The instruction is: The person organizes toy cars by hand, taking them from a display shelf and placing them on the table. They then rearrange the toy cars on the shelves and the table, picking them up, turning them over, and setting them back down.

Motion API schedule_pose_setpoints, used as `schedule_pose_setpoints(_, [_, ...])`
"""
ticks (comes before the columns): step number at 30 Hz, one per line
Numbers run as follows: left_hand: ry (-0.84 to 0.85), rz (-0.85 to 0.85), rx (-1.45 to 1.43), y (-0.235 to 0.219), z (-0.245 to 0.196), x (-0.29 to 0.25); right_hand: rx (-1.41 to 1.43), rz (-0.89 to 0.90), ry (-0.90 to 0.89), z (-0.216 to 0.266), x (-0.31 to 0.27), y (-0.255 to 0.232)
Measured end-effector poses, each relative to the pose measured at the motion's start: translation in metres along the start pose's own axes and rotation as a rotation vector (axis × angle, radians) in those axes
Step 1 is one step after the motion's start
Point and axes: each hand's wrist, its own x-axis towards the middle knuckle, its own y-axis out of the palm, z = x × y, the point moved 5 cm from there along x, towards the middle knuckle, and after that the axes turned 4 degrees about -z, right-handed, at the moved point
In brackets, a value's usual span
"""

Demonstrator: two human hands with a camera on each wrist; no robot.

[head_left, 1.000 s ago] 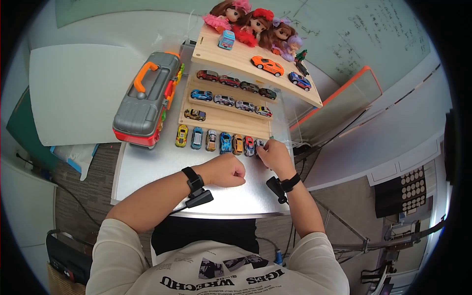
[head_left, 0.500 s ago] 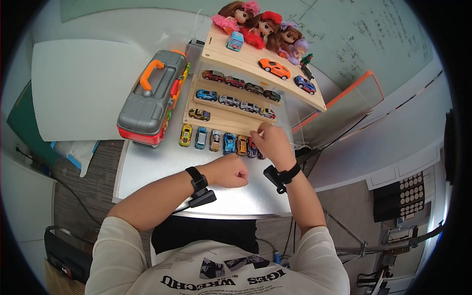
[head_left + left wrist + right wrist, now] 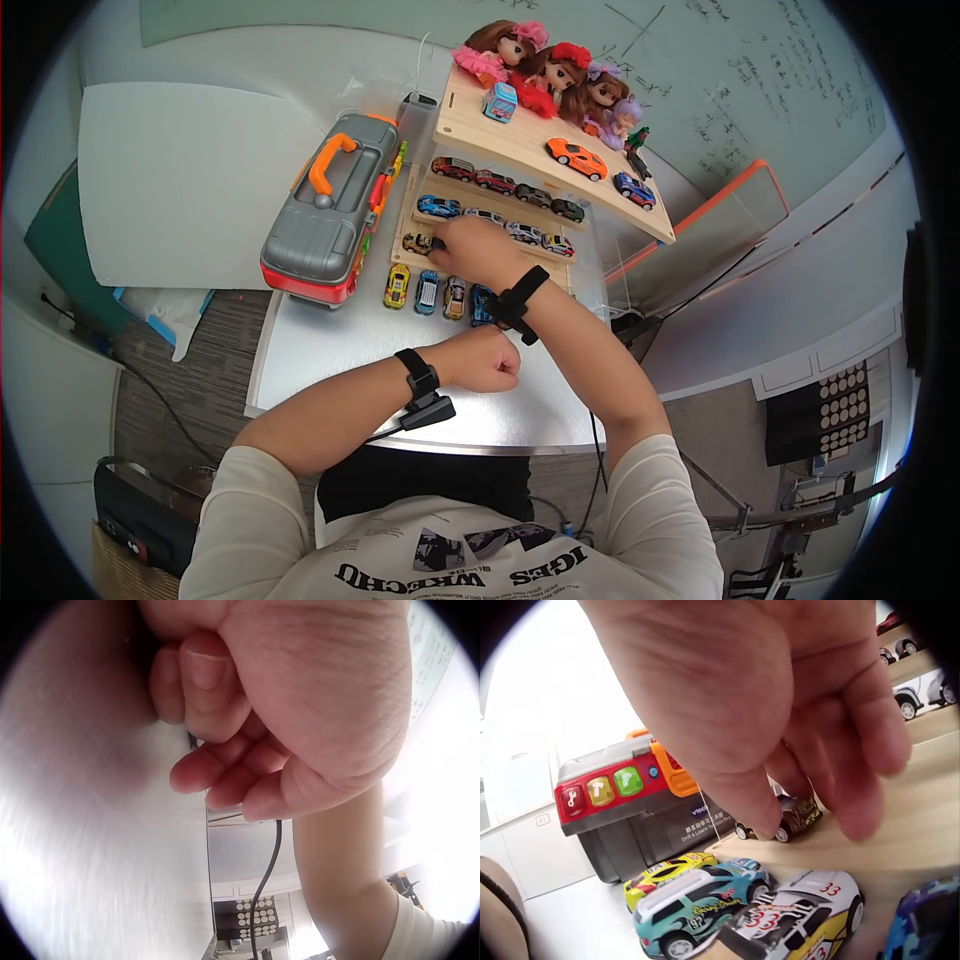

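My right hand (image 3: 482,250) is at the lowest shelf tier, thumb and index finger pinching a gold-and-black patterned toy car (image 3: 801,814). The thumb hides the middle of that car in the right wrist view, while the other fingers reach down beside it. Just in front stand a yellow toy car (image 3: 397,287), a teal toy car (image 3: 427,292) and a white toy car marked 33 (image 3: 799,915). A blue toy car (image 3: 481,305) lies partly under the right wrist. My left hand (image 3: 482,360) rests on the metal table (image 3: 330,350), its fingers loosely curled with nothing in them.
A wooden tiered shelf (image 3: 408,255) bears rows of toy cars. Over it juts a wooden board (image 3: 500,130) with dolls (image 3: 550,80), an orange toy car (image 3: 576,159) and two smaller vehicles. A grey toy toolbox (image 3: 325,220) stands on the left.
My right hand has moved left and forward, from the right end of the car row to the patterned car on the lowest tier. The left hand stays on the table. The head view has shifted slightly.
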Motion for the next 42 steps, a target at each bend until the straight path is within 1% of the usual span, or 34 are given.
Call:
schedule_pose_setpoints(2, [0.004,0.001,0.007,-0.001,-0.001,0.0,-0.026,-0.017,0.003,-0.006,0.001,0.005])
schedule_pose_setpoints(5, [-0.004,0.014,0.005,-0.002,-0.003,0.0,-0.016,-0.06,-0.007,-0.013,-0.011,-0.001])
schedule_pose_setpoints(7, [-0.02,0.023,-0.001,0.0,-0.001,0.0,0.065,-0.176,0.066,-0.016,-0.035,-0.028])
schedule_pose_setpoints(9, [0.006,-0.004,0.03,-0.001,-0.001,0.0,0.12,-0.219,0.164,-0.029,-0.07,-0.048])
schedule_pose_setpoints(11, [0.019,-0.011,0.043,0.0,-0.001,0.001,0.173,-0.276,0.338,-0.049,-0.113,-0.058])
schedule_pose_setpoints(12, [0.028,-0.019,0.061,0.0,-0.001,0.001,0.209,-0.275,0.455,-0.06,-0.133,-0.06])
schedule_pose_setpoints(13, [0.031,-0.018,0.058,-0.001,-0.004,0.001,0.131,-0.289,0.535,-0.07,-0.153,-0.058])
schedule_pose_setpoints(14, [-0.004,-0.002,0.052,-0.001,-0.004,0.001,0.098,-0.287,0.668,-0.079,-0.174,-0.055])
schedule_pose_setpoints(15, [-0.04,0.014,0.048,-0.002,-0.004,0.001,0.096,-0.259,0.732,-0.088,-0.191,-0.047])
schedule_pose_setpoints(16, [-0.039,0.019,0.046,-0.002,-0.004,0.001,0.095,-0.232,0.796,-0.098,-0.206,-0.037])
schedule_pose_setpoints(17, [-0.047,0.021,0.039,-0.001,-0.003,0.001,0.097,-0.232,0.802,-0.104,-0.218,-0.026])
schedule_pose_setpoints(19, [-0.054,0.03,0.034,-0.001,-0.003,0.001,0.109,-0.213,0.887,-0.116,-0.237,-0.005])
schedule_pose_setpoints(24, [-0.074,0.031,0.038,-0.002,-0.005,0.001,0.168,-0.222,0.91,-0.115,-0.241,0.01])
schedule_pose_setpoints(27, [-0.087,0.04,0.051,-0.002,-0.006,0.002,0.116,-0.263,0.88,-0.12,-0.237,0.014])
schedule_pose_setpoints(29, [-0.086,0.037,0.045,-0.003,-0.007,0.002,0.034,-0.367,0.771,-0.124,-0.235,0.018])
schedule_pose_setpoints(30, [-0.086,0.033,0.036,-0.003,-0.006,0.002,0.034,-0.368,0.771,-0.122,-0.234,0.015])
schedule_pose_setpoints(32, [-0.085,0.035,0.03,-0.002,-0.005,0.001,0.123,-0.301,0.845,-0.122,-0.232,0.015])
schedule_pose_setpoints(36, [-0.081,0.047,0.026,-0.002,-0.004,0.002,0.134,-0.335,0.852,-0.125,-0.231,0.018])
schedule_pose_setpoints(38, [-0.079,0.042,0.022,-0.002,-0.004,0.001,0.049,-0.374,0.77,-0.125,-0.228,0.018])
schedule_pose_setpoints(42, [-0.072,0.027,0.017,-0.001,-0.004,0.001,0.056,-0.368,0.768,-0.125,-0.227,0.017])
